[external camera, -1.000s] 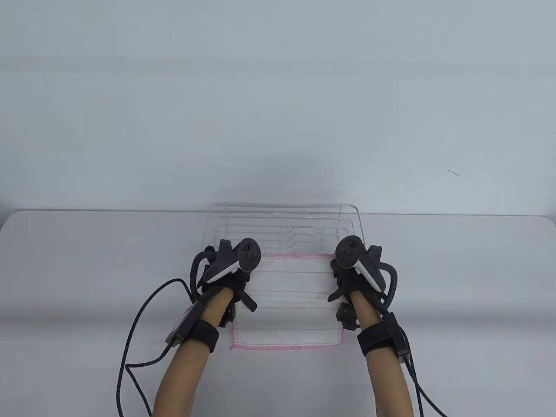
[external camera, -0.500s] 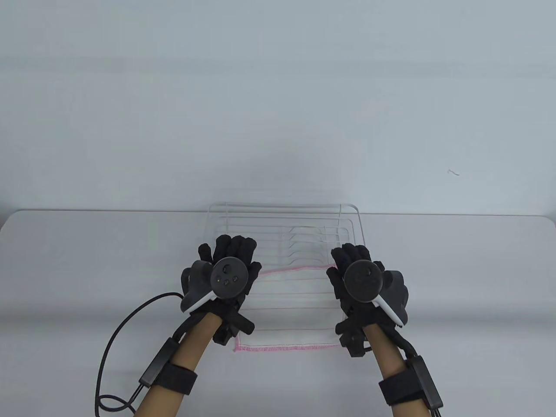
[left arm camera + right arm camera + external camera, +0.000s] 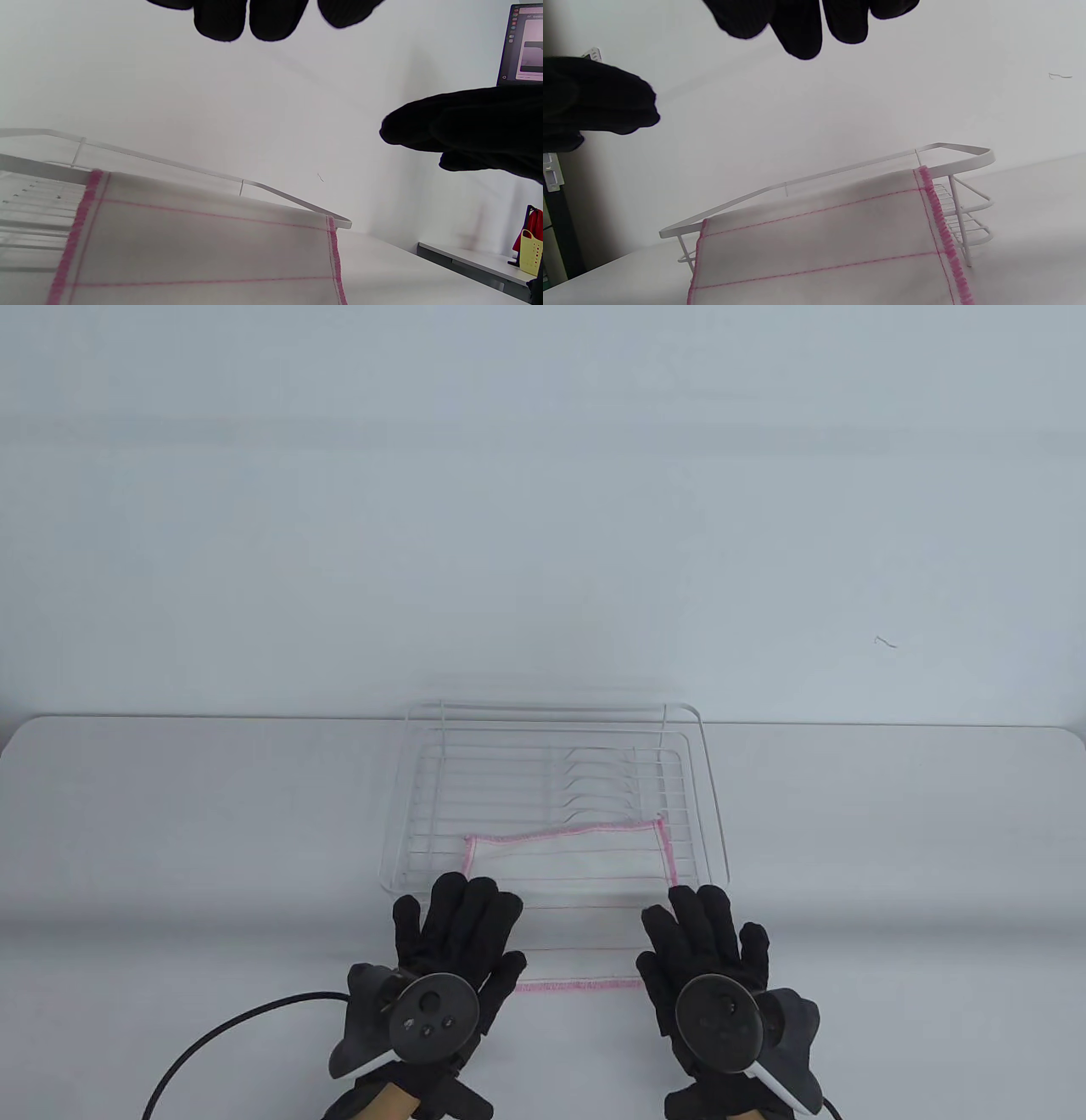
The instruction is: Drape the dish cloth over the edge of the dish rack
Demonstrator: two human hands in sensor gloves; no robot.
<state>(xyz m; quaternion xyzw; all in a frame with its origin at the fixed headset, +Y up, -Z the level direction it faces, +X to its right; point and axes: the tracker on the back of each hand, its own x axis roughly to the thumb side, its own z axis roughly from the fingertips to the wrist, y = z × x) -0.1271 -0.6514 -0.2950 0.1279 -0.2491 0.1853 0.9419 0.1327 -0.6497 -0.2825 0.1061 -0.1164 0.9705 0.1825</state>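
A white dish cloth (image 3: 577,891) with pink hems and thin pink lines hangs over the near edge of the white wire dish rack (image 3: 713,806). Part lies inside the rack, part hangs down the front to the table. It also shows in the left wrist view (image 3: 203,245) and the right wrist view (image 3: 823,250). My left hand (image 3: 458,937) is spread flat, empty, in front of the cloth's left side. My right hand (image 3: 708,937) is spread flat, empty, in front of its right side. Neither hand touches the cloth in the wrist views.
The rack stands near the table's far edge (image 3: 212,718), against a plain pale wall. A black cable (image 3: 229,1027) trails on the table at the left. A monitor (image 3: 524,42) and a yellow basket (image 3: 530,254) stand far to the right.
Both hands let go of the cloth, opened flat and drew back toward the near edge. The cloth stays draped over the rack's near edge, its far hem lying lower inside the rack.
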